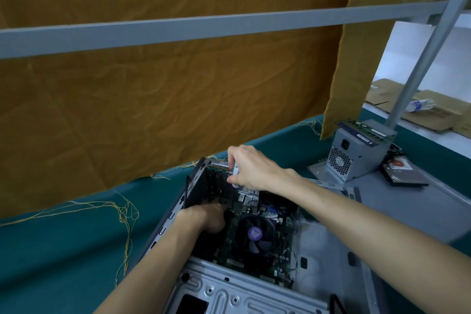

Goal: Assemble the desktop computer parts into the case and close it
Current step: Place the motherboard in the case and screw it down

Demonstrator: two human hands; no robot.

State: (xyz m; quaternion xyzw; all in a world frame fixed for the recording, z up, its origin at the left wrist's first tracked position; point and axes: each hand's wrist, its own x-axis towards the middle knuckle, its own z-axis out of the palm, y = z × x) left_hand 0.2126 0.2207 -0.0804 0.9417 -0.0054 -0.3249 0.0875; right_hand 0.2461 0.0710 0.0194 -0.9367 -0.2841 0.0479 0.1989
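Observation:
An open grey computer case [244, 288] lies on the teal table with its motherboard [280, 245] and a black CPU fan [254, 233] showing. My left hand [209, 216] reaches down inside the case beside the fan, its fingers hidden against the board. My right hand [248, 167] is at the case's rear wall, fingers curled round a small silvery metal part [235, 169] by the expansion slot brackets. A grey power supply [356, 150] stands outside the case at the right, with a memory stick [356, 132] on top.
A flat drive [405, 173] and a grey side panel [407, 196] lie right of the case. A brown cloth [165, 99] hangs behind the table under a grey frame bar [204, 25]. Loose yellow threads [122, 211] trail over the table's back edge.

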